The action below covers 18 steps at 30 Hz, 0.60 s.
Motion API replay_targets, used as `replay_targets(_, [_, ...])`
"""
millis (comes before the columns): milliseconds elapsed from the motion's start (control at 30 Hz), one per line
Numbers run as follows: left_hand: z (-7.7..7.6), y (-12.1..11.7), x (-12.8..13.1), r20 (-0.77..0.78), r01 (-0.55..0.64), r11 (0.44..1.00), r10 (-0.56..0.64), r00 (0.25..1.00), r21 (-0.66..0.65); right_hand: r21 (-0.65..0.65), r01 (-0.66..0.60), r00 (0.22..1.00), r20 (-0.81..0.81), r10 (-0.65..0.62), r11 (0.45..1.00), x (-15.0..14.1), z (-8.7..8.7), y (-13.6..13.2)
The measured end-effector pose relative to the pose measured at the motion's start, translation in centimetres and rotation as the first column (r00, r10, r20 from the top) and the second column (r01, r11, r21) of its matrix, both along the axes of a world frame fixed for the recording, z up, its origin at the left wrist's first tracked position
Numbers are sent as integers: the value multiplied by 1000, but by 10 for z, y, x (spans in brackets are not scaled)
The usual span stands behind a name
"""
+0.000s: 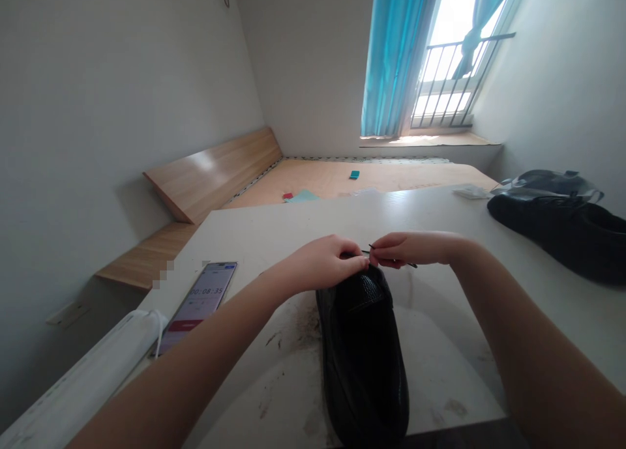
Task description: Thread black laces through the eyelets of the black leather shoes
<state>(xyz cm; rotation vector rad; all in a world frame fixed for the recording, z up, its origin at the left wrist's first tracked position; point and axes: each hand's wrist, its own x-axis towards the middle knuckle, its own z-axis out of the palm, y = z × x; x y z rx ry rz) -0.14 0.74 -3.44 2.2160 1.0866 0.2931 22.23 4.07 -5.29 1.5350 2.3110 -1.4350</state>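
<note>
A black shoe (364,358) lies on the white table (274,234), toe toward me, its far end under my hands. My left hand (327,262) rests on the shoe's far end with fingers curled and pinched on a thin black lace (366,252). My right hand (405,249) meets it from the right, fingers closed in a pinch on the same lace, whose end sticks out below the right fingers. The two hands touch at the fingertips just above the shoe.
A phone (200,302) showing a timer lies at the table's left. A white bar-shaped object (92,371) lies along the left front edge. Another black shoe (562,231) with a clear plastic bag (548,183) sits far right. Beyond the table are a wooden bed frame (215,175) and a window with blue curtains (396,58).
</note>
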Motion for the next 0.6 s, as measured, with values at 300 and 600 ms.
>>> replay_targets(300, [-1, -1, 4, -23, -40, 994, 38, 999, -102, -177, -303, 949, 37, 314, 937, -8, 12, -15])
replay_targets(600, [0, -8, 11, -88, -75, 997, 75, 993, 9, -91, -247, 955, 145, 258, 965, -18, 17, -26])
